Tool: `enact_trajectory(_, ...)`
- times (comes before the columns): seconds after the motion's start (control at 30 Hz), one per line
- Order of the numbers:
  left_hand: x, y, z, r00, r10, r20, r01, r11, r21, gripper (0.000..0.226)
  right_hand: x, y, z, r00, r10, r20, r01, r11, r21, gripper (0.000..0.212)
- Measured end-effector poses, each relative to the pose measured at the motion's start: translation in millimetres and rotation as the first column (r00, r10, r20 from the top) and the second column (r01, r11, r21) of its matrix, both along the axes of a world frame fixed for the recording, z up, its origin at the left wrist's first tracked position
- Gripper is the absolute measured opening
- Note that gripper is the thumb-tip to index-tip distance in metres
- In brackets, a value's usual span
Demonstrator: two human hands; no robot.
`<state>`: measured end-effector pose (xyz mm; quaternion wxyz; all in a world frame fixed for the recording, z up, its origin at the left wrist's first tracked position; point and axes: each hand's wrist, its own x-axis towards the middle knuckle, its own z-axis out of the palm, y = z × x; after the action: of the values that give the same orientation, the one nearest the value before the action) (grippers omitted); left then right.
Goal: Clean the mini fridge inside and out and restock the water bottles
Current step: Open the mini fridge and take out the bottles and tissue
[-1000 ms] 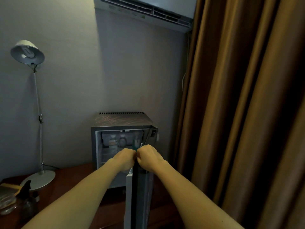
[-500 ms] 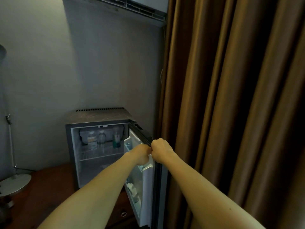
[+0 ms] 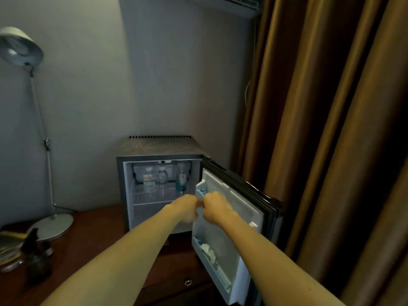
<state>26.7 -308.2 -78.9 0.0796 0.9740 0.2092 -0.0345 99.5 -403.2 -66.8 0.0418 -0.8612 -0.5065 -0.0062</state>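
The grey mini fridge [image 3: 159,146] stands on a dark wooden desk [image 3: 92,239] against the wall. Its door [image 3: 240,208] is swung wide open to the right, white inner side facing me. On the upper wire shelf stand three water bottles [image 3: 149,180], [image 3: 162,176], [image 3: 181,180]. My left hand [image 3: 185,208] and my right hand [image 3: 217,209] are curled into fists, knuckles together, just in front of the door's upper shelf [image 3: 201,192]. I see nothing held in them. Something white and crumpled [image 3: 208,252] lies in the lower door shelf.
A brown curtain [image 3: 331,151] hangs right behind the open door. At the left of the desk are a lamp base [image 3: 51,224], a dark spray bottle [image 3: 33,250] and a yellow cloth [image 3: 11,239]. A drawer knob [image 3: 187,282] shows below.
The door has swung from nearly edge-on to wide open. Both hands have left the door's outer edge and now sit by its upper inner shelf. My view has shifted.
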Motion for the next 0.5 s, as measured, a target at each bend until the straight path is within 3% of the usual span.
enact_trajectory(0.13,-36.5,57.1,-14.8,0.997,0.07,-0.015,-0.07,0.998,-0.007,0.032,-25.1,58.7,-15.0,0.999,0.042,-0.019,-0.043,0.998,-0.037,0.013)
enact_trajectory(0.23,-61.0,94.4,-17.2,0.987,0.159,0.006,-0.159,0.987,-0.01,0.024,-39.7,100.6,-24.8,0.997,0.065,-0.037,-0.066,0.997,-0.039,0.02)
enact_trajectory(0.37,-86.4,147.6,-26.3,0.974,0.227,0.013,-0.226,0.974,-0.027,0.043,-51.8,150.9,-35.6,0.997,0.07,-0.021,-0.071,0.997,-0.038,0.034)
enact_trajectory(0.5,-107.1,188.2,-37.5,0.969,0.246,0.01,-0.245,0.969,-0.039,0.049,-56.9,190.2,-43.9,0.997,0.069,-0.021,-0.07,0.997,-0.042,0.032)
